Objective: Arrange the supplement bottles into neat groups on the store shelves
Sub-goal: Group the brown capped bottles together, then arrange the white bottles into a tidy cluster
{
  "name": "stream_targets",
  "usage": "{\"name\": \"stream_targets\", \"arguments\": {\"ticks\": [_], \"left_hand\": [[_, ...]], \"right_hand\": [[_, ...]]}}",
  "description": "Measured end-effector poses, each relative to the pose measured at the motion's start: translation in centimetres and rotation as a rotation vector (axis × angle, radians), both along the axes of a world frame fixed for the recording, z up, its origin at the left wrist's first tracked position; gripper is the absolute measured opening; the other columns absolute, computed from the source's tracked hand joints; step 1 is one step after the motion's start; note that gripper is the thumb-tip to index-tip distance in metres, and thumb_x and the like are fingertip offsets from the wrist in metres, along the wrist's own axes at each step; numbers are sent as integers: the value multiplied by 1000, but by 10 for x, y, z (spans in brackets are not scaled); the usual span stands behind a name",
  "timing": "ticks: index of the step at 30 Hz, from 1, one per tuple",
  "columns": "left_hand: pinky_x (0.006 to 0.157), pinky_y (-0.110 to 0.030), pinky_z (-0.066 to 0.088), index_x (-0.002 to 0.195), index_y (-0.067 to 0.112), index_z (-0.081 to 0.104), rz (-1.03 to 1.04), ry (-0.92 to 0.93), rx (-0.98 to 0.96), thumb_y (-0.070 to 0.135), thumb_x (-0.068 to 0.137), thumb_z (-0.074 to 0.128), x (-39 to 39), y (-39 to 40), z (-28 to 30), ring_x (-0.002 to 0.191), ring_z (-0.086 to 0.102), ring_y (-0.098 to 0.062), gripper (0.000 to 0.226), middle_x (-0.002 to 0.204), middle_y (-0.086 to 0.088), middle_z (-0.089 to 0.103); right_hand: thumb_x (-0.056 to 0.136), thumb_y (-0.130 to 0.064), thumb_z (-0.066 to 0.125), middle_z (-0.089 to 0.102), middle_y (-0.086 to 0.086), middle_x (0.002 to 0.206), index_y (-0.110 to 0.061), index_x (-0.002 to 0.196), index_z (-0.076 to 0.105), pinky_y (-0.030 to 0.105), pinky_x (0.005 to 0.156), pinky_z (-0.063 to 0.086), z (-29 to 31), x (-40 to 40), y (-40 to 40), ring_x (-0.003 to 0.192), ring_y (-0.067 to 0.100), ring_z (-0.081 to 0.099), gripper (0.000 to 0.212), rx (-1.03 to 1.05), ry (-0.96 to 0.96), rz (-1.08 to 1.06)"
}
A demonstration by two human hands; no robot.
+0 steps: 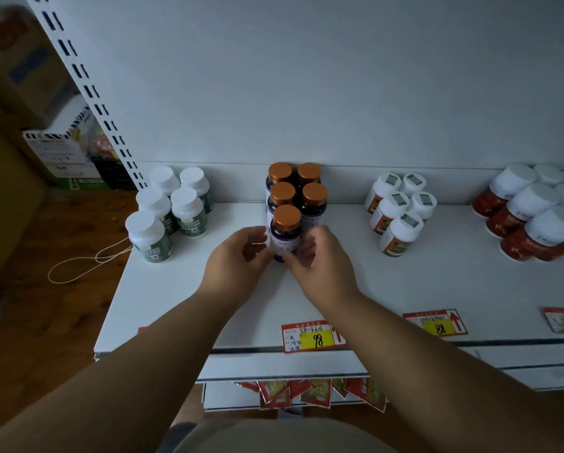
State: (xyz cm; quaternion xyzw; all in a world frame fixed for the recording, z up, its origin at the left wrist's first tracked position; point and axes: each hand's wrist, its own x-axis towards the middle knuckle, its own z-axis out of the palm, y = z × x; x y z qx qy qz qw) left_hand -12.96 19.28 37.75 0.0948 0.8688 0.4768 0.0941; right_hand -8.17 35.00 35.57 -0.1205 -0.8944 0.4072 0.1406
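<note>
A white shelf (182,289) spans the view, backed by a pale wall panel (306,76), with a slotted upright (87,89) rising at its left end and cardboard boxes (22,67) beyond that over a wood floor (45,243). Both forearms reach in from the bottom edge and meet at the middle of the shelf. The left hand (238,259) comes from the left, palm turned inward, its fingers curled round the left side of the front bottle (285,232); the right hand (319,256) mirrors it, thumb and fingers curved against the bottle's right side and lower label, so the two hands grip the same bottle between them. That bottle stands upright on the shelf, dark with an orange cap, touching the front of the orange-capped group (295,188), four more bottles in two rows of two reaching back to the wall. To the left stands a green group (172,207) of five white-capped bottles, well apart from the hands. To the right stands a white group (398,207) with orange labels, and at the far right a red group (532,210) under white caps. Price tags (313,336) hang along the shelf's front edge, one reading 98, another 88. A loop of cord (87,263) lies on the floor by the shelf's left end.
</note>
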Motion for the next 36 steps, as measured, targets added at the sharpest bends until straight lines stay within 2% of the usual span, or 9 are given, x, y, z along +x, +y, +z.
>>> {"name": "stream_targets", "arguments": {"ticks": [5,13,18,22,25,27,29,31,36], "left_hand": [[86,-14,49,116,30,64,-3,66,66,27,89,68,26,-42,-1,95,63,5,28,105,19,68],[82,-12,49,110,33,62,2,86,98,24,90,65,25,-146,6,96,60,7,22,101,23,65],[80,-10,48,111,32,60,17,131,62,26,89,67,6,-188,7,97,59,4,24,101,23,61],[87,-16,47,122,28,53,88,105,112,30,83,75,-12,-192,5,103,57,-3,45,114,14,58],[97,-24,43,139,25,40,56,31,99,38,76,80,-34,-185,-5,123,48,-8,75,137,8,49],[109,-36,38,148,30,27,-18,-35,100,49,69,82,-50,-180,-16,136,37,-11,98,150,9,38],[113,-47,34,150,39,18,-78,-85,129,62,58,82,-62,-177,-21,142,30,-12,114,154,13,32],[113,-48,33,150,43,14,-124,-90,153,66,53,83,-73,-172,-20,142,30,-12,121,154,15,32],[105,-46,45,149,39,19,-287,-124,341,46,58,91,-98,-161,-9,130,47,-11,117,141,15,48]], "right_hand": [[88,-33,72,57,-4,86,-21,90,51,26,66,49,13,22,-31,77,9,56,25,2,56,-6],[89,-34,70,61,-6,99,-25,102,54,27,80,52,18,5,-143,91,7,57,23,-77,48,-8],[91,-35,68,59,-7,103,-27,103,53,26,81,52,24,-18,-186,93,9,57,22,-109,38,-95],[91,-34,68,59,-6,102,-26,104,51,27,80,52,27,-35,-189,93,11,58,23,-60,36,-145],[89,-33,70,59,-6,110,-23,113,51,35,88,53,24,-50,-179,101,12,58,32,-80,-5,-151],[88,-33,72,57,-4,126,-19,129,48,38,98,50,19,-64,-169,116,15,56,49,-84,-53,-130],[85,-34,75,49,-2,145,-18,147,35,42,108,43,14,-78,-158,133,17,48,76,-128,-117,-101],[80,-38,78,46,-5,150,-23,152,26,45,112,40,14,-92,-149,138,15,43,91,-204,-173,-35],[80,-21,78,63,-16,126,-38,137,42,43,105,47,14,-116,-138,118,6,60,70,-276,-160,194]]}}
